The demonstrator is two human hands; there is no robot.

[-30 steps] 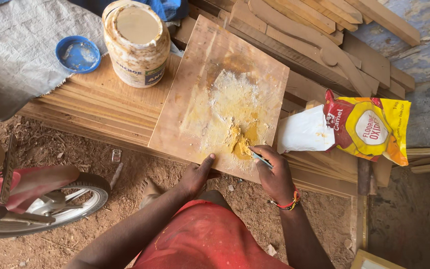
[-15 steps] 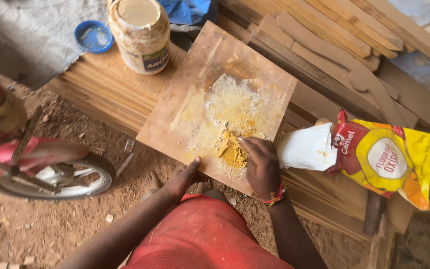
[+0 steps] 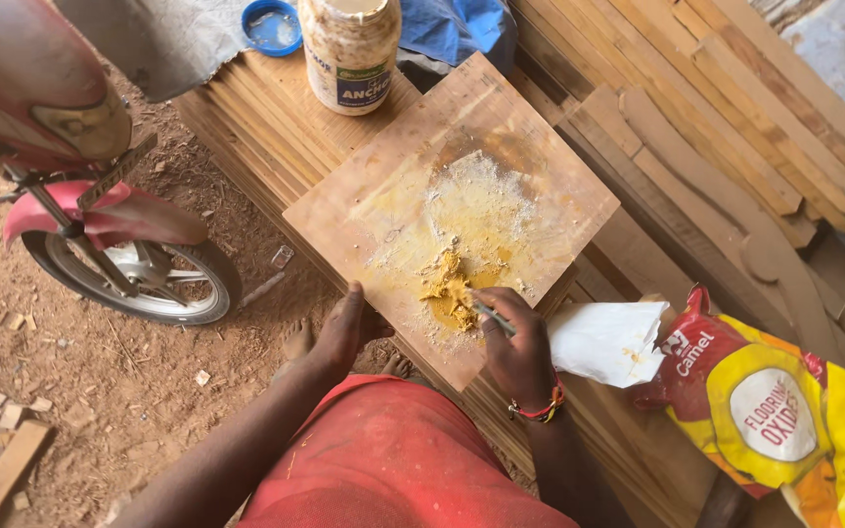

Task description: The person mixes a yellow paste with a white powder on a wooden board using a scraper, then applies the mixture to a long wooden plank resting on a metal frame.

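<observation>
Stacked planks (image 3: 276, 108) over bare dirt are carrying a square wooden board (image 3: 550, 186).
On its near edge the right hand (image 3: 518, 354), fingers clamped on a thin blade (image 3: 493, 319), is working yellow paste (image 3: 450, 293); the left hand (image 3: 346, 329), fingers together, is steadying the board. Short, flat strokes would suit.

Jar (image 3: 349, 54) top (and yellow bag (image 3: 784, 411)) cut off by edges.

Head camera looking steeply down, close
</observation>
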